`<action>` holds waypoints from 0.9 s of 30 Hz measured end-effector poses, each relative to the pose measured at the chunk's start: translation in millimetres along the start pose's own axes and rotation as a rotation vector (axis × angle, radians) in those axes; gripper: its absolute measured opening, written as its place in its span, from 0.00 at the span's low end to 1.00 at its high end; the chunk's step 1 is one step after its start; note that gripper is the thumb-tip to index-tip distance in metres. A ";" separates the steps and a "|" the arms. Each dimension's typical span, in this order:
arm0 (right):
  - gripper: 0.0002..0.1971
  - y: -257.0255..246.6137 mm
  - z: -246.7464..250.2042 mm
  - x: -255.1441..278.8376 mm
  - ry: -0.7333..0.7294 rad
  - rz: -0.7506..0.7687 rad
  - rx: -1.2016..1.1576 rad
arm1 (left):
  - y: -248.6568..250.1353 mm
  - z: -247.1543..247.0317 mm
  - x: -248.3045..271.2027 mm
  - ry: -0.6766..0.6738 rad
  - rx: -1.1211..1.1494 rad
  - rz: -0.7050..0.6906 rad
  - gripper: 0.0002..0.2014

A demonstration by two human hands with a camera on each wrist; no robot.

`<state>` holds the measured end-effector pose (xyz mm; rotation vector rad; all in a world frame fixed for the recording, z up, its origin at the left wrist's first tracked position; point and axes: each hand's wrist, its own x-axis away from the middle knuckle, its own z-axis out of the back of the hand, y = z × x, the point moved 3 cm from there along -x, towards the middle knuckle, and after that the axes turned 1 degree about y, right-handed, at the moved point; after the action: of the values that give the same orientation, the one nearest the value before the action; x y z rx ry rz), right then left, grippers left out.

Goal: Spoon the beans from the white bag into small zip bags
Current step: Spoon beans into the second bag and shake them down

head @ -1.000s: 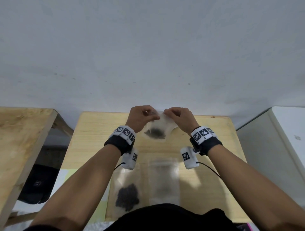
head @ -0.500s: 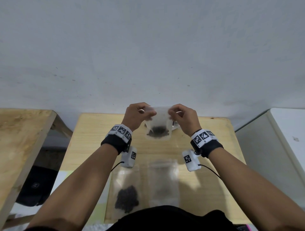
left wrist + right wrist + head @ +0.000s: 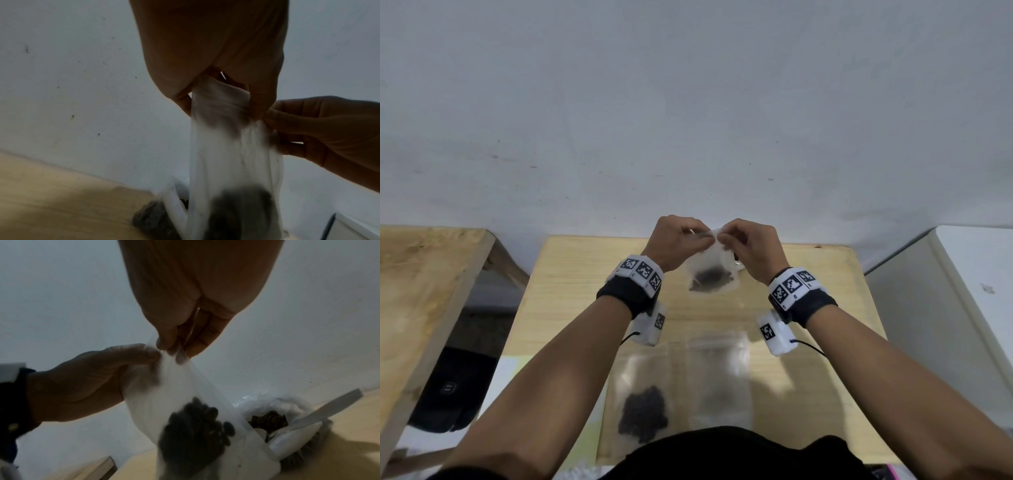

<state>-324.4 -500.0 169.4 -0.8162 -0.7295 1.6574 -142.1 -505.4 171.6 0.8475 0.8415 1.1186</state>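
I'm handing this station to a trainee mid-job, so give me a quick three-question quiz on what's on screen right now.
1. True or false: the held zip bag rests flat on the table.
2. Which hands pinch its top edge? A) left hand only B) right hand only C) both
3. Fill in: the spoon sits in the ___ bag.

Key: 1 false, it hangs in the air; 2 C; 3 white.
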 end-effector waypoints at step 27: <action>0.05 -46.6 10.7 111.6 0.221 -0.007 -0.179 | 34.8 9.4 125.3 0.312 0.479 0.304 0.05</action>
<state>-326.0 -381.7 196.9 -1.1035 -0.7306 1.4806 -119.9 -378.1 189.7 1.2463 1.3025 1.3614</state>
